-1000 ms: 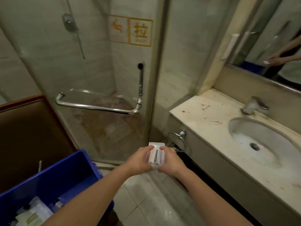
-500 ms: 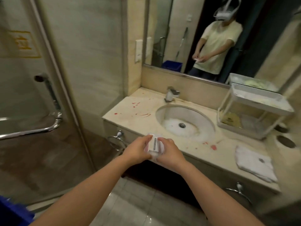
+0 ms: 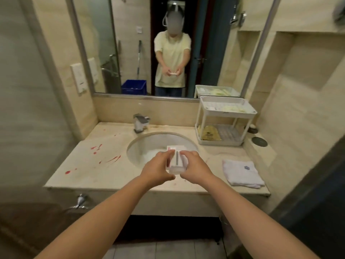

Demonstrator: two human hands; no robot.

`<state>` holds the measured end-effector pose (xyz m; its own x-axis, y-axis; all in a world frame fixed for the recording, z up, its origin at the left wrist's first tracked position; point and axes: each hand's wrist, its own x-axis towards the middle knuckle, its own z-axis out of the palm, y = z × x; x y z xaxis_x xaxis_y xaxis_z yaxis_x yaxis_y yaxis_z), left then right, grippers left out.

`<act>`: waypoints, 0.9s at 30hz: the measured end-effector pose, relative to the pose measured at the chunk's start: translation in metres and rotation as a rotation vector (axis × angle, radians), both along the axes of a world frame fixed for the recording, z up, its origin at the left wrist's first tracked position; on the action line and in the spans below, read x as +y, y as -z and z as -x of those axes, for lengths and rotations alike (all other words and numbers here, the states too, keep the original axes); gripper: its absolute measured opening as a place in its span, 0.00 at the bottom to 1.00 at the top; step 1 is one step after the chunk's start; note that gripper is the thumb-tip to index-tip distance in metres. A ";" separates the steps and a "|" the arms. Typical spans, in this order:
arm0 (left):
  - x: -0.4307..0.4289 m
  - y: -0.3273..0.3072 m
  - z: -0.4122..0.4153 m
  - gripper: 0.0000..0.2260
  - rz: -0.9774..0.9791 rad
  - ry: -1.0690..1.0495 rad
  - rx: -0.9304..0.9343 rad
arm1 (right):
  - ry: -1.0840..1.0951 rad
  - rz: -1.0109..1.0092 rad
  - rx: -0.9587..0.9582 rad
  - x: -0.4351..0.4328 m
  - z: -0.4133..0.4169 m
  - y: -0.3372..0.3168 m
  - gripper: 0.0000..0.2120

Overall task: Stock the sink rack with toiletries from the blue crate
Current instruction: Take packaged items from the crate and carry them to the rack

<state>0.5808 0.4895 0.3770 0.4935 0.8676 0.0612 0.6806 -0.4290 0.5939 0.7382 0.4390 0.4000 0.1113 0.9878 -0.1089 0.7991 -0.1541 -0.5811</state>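
Observation:
A small stack of white toiletry boxes (image 3: 177, 159) is held between both hands above the front rim of the sink. My left hand (image 3: 157, 169) grips its left side and my right hand (image 3: 194, 168) grips its right side. The white two-tier sink rack (image 3: 226, 121) stands on the counter at the back right, beyond my right hand. Its top tray holds several pale packets and its lower tray holds a yellow pouch (image 3: 208, 134). The blue crate (image 3: 133, 87) shows only as a reflection in the mirror.
A round basin (image 3: 149, 146) sits in the marble counter (image 3: 97, 165), which has red stains on its left. The faucet (image 3: 140, 122) stands behind the basin. A folded white towel (image 3: 241, 173) lies at the right front. A dark round cover (image 3: 259, 141) is beside the rack.
The view has swung right from the shower and crate to face the sink and mirror. Both hands kept hold of the boxes and now hover over the basin.

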 end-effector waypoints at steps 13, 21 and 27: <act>0.100 -0.027 -0.060 0.37 -0.123 0.244 0.025 | 0.265 -0.080 -0.004 0.060 -0.041 -0.025 0.37; 0.130 -0.039 -0.103 0.34 -0.146 0.290 -0.009 | 0.333 -0.125 -0.024 0.084 -0.082 -0.038 0.36; 0.169 -0.049 -0.148 0.31 -0.174 0.277 -0.043 | 0.334 -0.138 -0.040 0.123 -0.130 -0.045 0.34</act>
<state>0.7288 0.6587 0.4261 0.7031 0.6753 0.2227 0.4996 -0.6920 0.5212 0.8678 0.5621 0.4447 0.4315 0.9015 0.0343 0.7408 -0.3324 -0.5837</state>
